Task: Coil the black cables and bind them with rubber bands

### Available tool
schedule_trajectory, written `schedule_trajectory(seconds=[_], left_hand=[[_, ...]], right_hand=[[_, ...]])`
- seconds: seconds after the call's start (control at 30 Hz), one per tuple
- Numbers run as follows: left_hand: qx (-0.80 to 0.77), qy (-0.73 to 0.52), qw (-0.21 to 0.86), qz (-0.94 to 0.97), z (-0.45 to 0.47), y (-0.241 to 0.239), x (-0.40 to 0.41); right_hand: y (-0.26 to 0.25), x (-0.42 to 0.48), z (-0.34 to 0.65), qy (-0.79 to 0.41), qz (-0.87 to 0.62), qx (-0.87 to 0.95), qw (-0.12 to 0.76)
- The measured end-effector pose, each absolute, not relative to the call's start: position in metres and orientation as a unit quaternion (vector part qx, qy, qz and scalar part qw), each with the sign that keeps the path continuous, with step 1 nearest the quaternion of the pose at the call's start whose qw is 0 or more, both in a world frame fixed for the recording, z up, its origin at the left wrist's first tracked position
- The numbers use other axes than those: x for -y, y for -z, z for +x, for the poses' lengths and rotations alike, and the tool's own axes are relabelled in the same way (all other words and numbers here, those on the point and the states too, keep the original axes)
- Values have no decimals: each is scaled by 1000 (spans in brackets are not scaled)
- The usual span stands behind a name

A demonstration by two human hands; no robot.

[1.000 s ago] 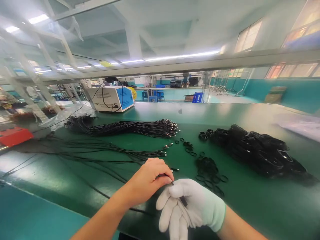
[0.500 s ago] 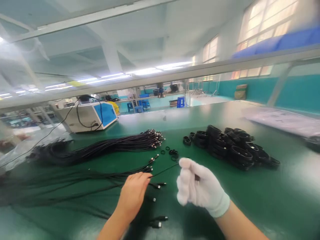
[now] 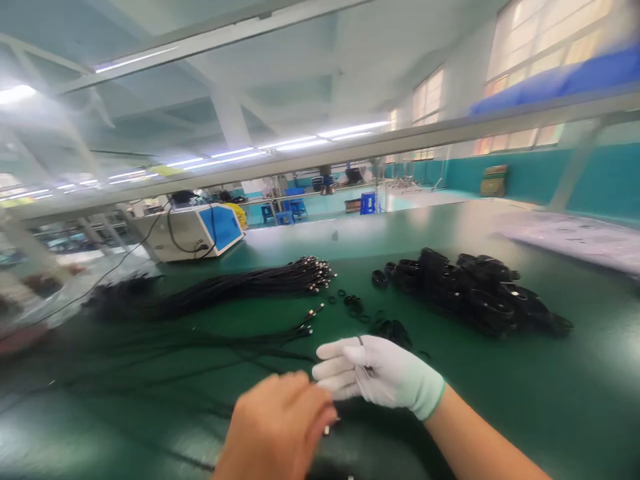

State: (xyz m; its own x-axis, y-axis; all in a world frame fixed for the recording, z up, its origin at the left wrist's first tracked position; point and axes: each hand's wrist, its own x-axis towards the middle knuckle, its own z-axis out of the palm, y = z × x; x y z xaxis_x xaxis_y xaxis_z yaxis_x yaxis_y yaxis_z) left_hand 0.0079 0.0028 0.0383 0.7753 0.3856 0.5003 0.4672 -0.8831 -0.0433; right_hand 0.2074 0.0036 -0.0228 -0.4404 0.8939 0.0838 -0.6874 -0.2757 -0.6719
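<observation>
My left hand, bare and slightly blurred, is closed, its fingers curled near the fingertips of my right hand. It hides most of the black cable it grips. My right hand, in a white glove with a green cuff, is turned palm up. Its thumb presses the cable against the palm, where a small dark bit shows, and the other fingers stretch left. Loose cable ends with a small plug show beside my left hand. Several loose black cables lie on the green table.
A thick bundle of black cables with metal-tipped plugs lies behind. On the right is a heap of coiled cables. Small black rings lie between them. A white-and-blue machine stands back left; plastic sheeting lies at right.
My left hand has come right and nearer, up to my right fingertips. My right hand has turned palm up, its fingers straightened leftward. A black coil behind it is now visible.
</observation>
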Motion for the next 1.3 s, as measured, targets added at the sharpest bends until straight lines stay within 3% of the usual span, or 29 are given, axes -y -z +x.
schedule_trajectory(seconds=[0.1,0.23,0.33,0.47,0.53,0.63,0.7,0.77,0.87,0.97,1.13,1.2,1.3], left_hand=[[288,217,-49,-931,12,-70,-25],[322,195,-169,-911,23,-76,-43],[332,207,-207,-897,31,-60,-53],[349,196,-247,-883,29,-23,-61],[362,186,-220,-887,24,-1,-56],[374,140,-66,-914,13,26,-34],[340,110,50,-933,8,26,-17],[290,119,98,-944,7,9,-7],[250,148,47,-956,10,-35,-16],[238,154,-94,-954,14,-60,-39],[231,218,-346,-883,21,-24,-62],[249,233,-328,-881,17,-4,-67],[337,196,-168,-905,0,12,-72]], right_hand=[[22,7,193,-835,-103,375,390],[25,13,179,-863,-79,360,346],[27,13,172,-869,-67,340,355],[17,10,176,-837,-42,295,459],[11,6,184,-803,-38,266,532],[8,-2,193,-751,-51,239,614],[12,-4,193,-741,-75,250,618],[19,-1,187,-764,-102,292,567],[29,7,176,-817,-99,352,446],[36,11,168,-851,-68,356,379],[40,9,162,-879,-62,305,362],[36,9,161,-875,-43,276,396],[24,10,161,-857,2,247,452]])
